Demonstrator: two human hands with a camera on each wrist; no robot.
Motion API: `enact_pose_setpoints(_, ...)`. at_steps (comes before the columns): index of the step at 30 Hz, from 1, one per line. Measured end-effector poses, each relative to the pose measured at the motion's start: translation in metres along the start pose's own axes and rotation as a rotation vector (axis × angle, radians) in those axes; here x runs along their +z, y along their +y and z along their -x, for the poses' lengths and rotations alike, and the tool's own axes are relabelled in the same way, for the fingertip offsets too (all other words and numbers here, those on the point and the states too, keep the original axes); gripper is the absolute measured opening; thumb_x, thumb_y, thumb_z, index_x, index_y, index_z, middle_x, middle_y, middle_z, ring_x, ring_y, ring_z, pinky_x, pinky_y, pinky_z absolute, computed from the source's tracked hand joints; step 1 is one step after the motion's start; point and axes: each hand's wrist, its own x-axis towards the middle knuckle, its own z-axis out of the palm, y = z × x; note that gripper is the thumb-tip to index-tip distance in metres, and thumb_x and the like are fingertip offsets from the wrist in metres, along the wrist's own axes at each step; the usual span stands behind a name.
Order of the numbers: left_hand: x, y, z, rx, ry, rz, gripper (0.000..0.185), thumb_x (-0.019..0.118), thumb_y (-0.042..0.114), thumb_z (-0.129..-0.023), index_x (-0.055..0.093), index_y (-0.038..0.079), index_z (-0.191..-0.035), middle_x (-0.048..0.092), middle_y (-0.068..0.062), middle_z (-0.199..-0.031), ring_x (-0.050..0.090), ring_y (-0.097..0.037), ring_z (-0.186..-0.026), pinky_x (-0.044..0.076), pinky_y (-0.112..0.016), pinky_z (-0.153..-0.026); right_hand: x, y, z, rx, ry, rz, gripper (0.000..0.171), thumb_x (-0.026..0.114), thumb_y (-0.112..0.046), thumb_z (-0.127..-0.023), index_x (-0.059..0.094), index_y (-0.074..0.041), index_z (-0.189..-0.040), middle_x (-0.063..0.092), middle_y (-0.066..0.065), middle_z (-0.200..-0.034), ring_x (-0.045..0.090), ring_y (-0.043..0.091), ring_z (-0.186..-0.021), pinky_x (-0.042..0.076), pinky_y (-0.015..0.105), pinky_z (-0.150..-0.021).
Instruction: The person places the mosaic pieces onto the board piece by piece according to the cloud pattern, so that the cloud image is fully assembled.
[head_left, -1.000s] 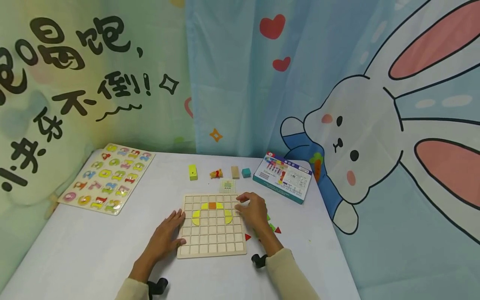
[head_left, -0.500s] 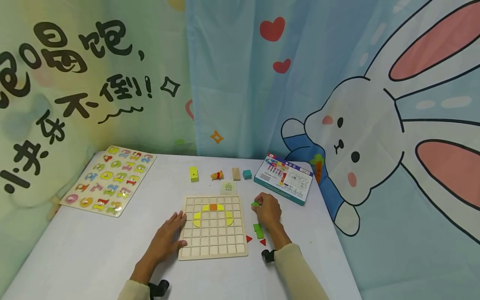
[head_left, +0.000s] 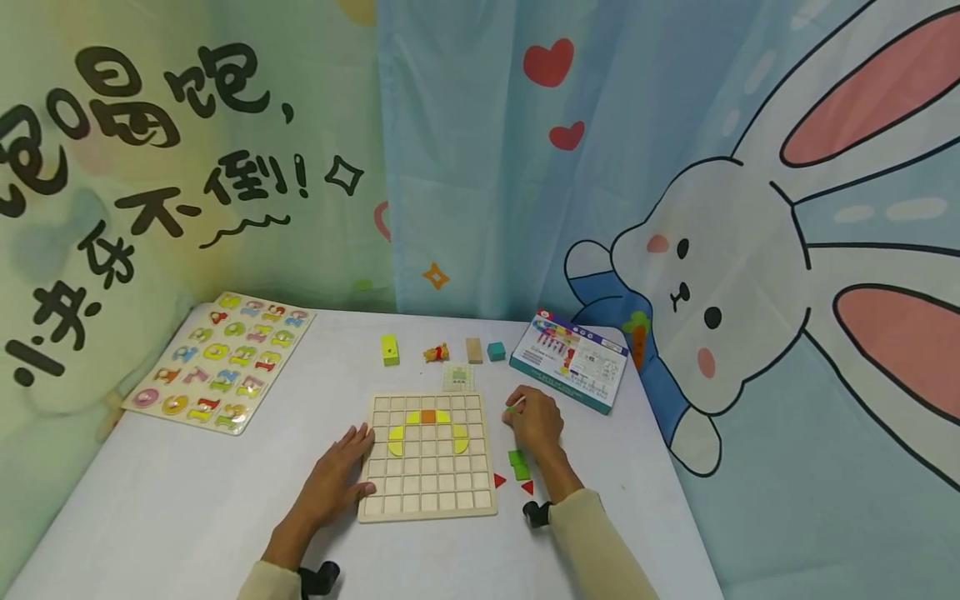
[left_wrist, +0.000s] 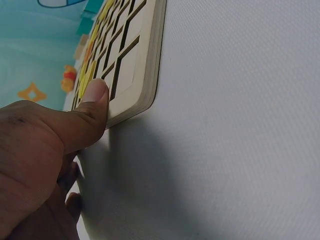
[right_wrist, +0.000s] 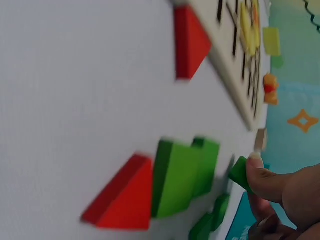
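One small green wooden piece (right_wrist: 241,173) is now pinched in the right hand (head_left: 534,419), lifted beside the square wooden grid board's (head_left: 427,492) right edge, while the flat left hand (head_left: 337,475) steadies it.

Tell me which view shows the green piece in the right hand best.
The right wrist view: the green piece sits large, pinched by the right hand. The head view shows only a small sliver; the left wrist view shows none of it.

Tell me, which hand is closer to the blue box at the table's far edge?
Right. The right hand lies just in front of the blue box; the left hand rests across the wooden grid board.
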Motion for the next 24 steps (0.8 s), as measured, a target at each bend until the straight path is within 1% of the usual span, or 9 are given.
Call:
enact_pose_setpoints(3, 0.001, 0.000, 0.000, 0.006, 0.004, -0.005, 0.089, 0.090, 0.010, -0.081, 0.046, -0.005, -0.157, 0.044, -0.024, -0.165, 0.036, -0.049, -0.156, 0.033, -0.067, -0.125, 0.002, -0.006, 0.006, -0.028, 0.012, -0.039, 0.012, 0.087, -0.014, -0.087, 0.077, -0.018, -0.092, 0.066, 0.000, -0.079, 0.058, 0.019, -0.075, 0.041, 0.033, -0.065)
enact_pose_setpoints(6, 0.002, -0.002, 0.000, 0.015, 0.014, -0.005, 0.089, 0.090, 0.010, -0.081, 0.046, -0.005, -0.157, 0.044, -0.024, -0.165, 0.037, -0.049, -0.156, 0.033, -0.067, -0.125, 0.008, -0.016, 0.013, -0.072, 0.022, -0.089, 0.012, 0.089, -0.015, -0.086, 0.078, -0.019, -0.089, 0.069, -0.001, -0.078, 0.060, 0.018, -0.073, 0.042, 0.031, -0.062)
enact_pose_setpoints(10, 0.004, -0.005, -0.001, 0.028, 0.024, 0.002, 0.089, 0.089, 0.009, -0.081, 0.045, -0.005, -0.157, 0.045, -0.024, -0.164, 0.037, -0.049, -0.156, 0.032, -0.065, -0.126, 0.019, -0.032, 0.023, -0.119, 0.015, -0.142, 0.012, 0.090, -0.018, -0.085, 0.078, -0.020, -0.087, 0.070, -0.005, -0.077, 0.060, 0.013, -0.071, 0.043, 0.030, -0.061)
enact_pose_setpoints(13, 0.005, -0.007, -0.001, 0.037, 0.027, 0.011, 0.089, 0.088, 0.009, -0.082, 0.045, -0.004, -0.158, 0.044, -0.024, -0.165, 0.037, -0.049, -0.156, 0.031, -0.065, -0.126, 0.028, -0.046, 0.031, -0.140, -0.013, -0.176, 0.012, 0.091, -0.021, -0.085, 0.078, -0.022, -0.086, 0.071, -0.007, -0.075, 0.062, 0.011, -0.071, 0.045, 0.029, -0.063)
enact_pose_setpoints(18, 0.005, -0.008, -0.001, 0.043, 0.035, 0.015, 0.089, 0.089, 0.008, -0.081, 0.045, -0.004, -0.158, 0.044, -0.024, -0.165, 0.037, -0.048, -0.156, 0.031, -0.065, -0.127, 0.044, -0.069, 0.043, -0.172, -0.086, -0.208, 0.011, 0.090, -0.024, -0.085, 0.079, -0.021, -0.086, 0.074, -0.008, -0.075, 0.066, 0.011, -0.074, 0.050, 0.031, -0.067)
enact_pose_setpoints(22, 0.005, -0.009, -0.001, 0.026, 0.021, 0.010, 0.089, 0.089, 0.009, -0.082, 0.044, -0.003, -0.158, 0.043, -0.023, -0.166, 0.035, -0.047, -0.157, 0.030, -0.064, -0.128, 0.059, -0.084, 0.047, -0.189, -0.137, -0.212, 0.012, 0.090, -0.022, -0.084, 0.079, -0.019, -0.087, 0.074, -0.008, -0.074, 0.065, 0.008, -0.070, 0.050, 0.030, -0.066)
enact_pose_setpoints(24, 0.005, -0.009, -0.001, 0.011, 0.009, 0.012, 0.089, 0.088, 0.010, -0.082, 0.044, -0.003, -0.159, 0.042, -0.022, -0.167, 0.034, -0.046, -0.158, 0.029, -0.064, -0.128, 0.067, -0.089, 0.048, -0.204, -0.146, -0.190, 0.014, 0.091, -0.022, -0.084, 0.078, -0.019, -0.085, 0.072, -0.010, -0.072, 0.063, 0.004, -0.067, 0.050, 0.028, -0.063)
